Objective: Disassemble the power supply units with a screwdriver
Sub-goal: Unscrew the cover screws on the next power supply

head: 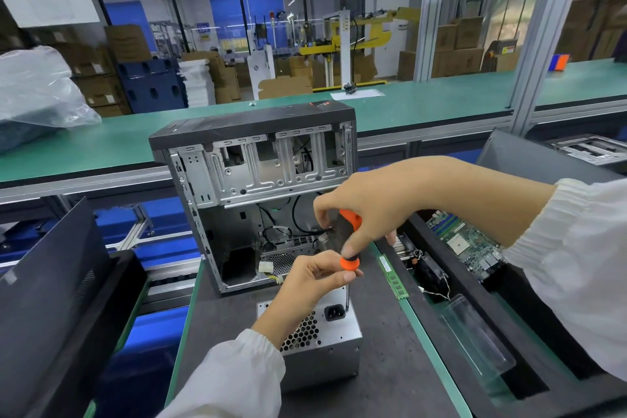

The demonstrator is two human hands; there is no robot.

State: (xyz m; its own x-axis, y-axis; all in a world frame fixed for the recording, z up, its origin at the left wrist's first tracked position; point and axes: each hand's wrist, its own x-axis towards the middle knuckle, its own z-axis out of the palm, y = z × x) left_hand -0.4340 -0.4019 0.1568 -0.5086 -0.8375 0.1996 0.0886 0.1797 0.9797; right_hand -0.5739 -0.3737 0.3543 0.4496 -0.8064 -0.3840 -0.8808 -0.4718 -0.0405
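A grey power supply unit [330,343] stands on the dark mat in front of me, its honeycomb vent and power socket facing up. A screwdriver [346,241] with an orange and black handle stands upright over it, its metal shaft reaching down beside the socket. My right hand [366,210] grips the handle from above. My left hand [312,282] pinches the lower orange end of the handle, where the shaft starts. Behind the unit stands an open computer case [258,180] with loose cables inside.
A RAM stick [393,278] lies on the green strip to the right. Right of it a black tray [475,309] holds a motherboard [471,248], a fan and a clear plastic piece. A black side panel [51,299] leans at the left. A clear bag lies on the far bench.
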